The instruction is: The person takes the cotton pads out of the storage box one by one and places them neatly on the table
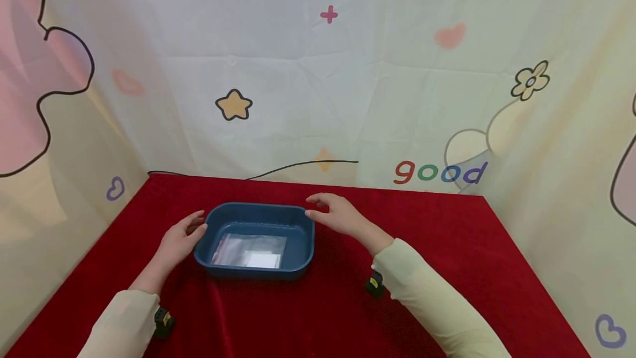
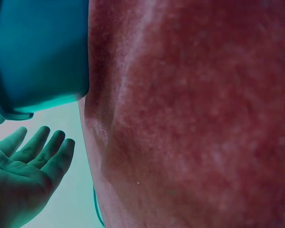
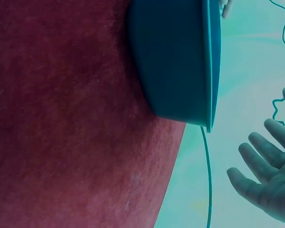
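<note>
A blue plastic basin [image 1: 248,274] sits on the red cloth, shown from its outer side in the left wrist view [image 2: 42,52] and the right wrist view [image 3: 173,61]. Inside it lies a clear zip bag [image 1: 233,250] with a white patch at its lower right. My left hand [image 1: 178,241] is beside the basin's left wall, thumb tip right at the rim and fingers loosely extended. At the far right corner is my right hand [image 1: 338,213], its thumb close to the rim. Both palms face the basin, and the fingers of each are spread and relaxed.
Red cloth [image 1: 422,225] covers the table. A pale printed curtain [image 1: 278,26] hangs behind it and along both sides. Small black devices are strapped at the left wrist [image 1: 163,322] and the right wrist [image 1: 375,284].
</note>
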A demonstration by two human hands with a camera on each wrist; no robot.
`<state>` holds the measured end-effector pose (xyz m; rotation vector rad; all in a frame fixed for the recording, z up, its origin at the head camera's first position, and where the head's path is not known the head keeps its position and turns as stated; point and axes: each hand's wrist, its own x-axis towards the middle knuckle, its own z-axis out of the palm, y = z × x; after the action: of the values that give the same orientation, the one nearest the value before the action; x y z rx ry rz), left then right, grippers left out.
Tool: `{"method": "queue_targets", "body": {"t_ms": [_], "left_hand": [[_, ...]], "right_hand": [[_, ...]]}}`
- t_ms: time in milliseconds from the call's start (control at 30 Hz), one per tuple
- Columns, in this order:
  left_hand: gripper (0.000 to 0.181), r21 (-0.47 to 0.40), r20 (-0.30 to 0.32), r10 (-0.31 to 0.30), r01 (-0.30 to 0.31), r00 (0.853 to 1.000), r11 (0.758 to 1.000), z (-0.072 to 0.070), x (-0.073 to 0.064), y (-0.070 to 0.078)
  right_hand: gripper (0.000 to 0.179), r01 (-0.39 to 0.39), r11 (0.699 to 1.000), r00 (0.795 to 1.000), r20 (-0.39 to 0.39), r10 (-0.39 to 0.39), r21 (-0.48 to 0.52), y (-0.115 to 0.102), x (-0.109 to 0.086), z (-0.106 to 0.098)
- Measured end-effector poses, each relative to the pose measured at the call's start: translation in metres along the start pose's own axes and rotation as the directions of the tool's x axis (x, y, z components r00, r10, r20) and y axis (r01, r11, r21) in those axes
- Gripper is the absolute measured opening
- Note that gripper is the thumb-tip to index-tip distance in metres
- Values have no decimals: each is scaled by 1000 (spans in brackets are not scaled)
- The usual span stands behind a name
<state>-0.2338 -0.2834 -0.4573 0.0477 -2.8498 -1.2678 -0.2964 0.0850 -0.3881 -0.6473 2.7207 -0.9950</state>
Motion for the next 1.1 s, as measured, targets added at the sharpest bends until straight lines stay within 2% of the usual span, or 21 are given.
{"method": "queue_targets", "body": {"t_ms": [300,500,767,1100], "left_hand": [[59,-33,10,-21,22,1000,999,2,0,-4],[60,-90,21,-25,27,999,996,5,-2,-5],[57,-182,31,-68,72,997,981,9,-5,-3],[56,-248,48,-101,110,994,962,12,-6,-2]], "right_hand": [[50,-4,1000,998,65,3,9,-10,13,1],[50,-6,1000,995,96,4,27,-16,19,-3],[48,-21,998,991,130,12,66,-24,28,-3],[49,-28,996,986,167,14,83,-30,36,-4]]}}
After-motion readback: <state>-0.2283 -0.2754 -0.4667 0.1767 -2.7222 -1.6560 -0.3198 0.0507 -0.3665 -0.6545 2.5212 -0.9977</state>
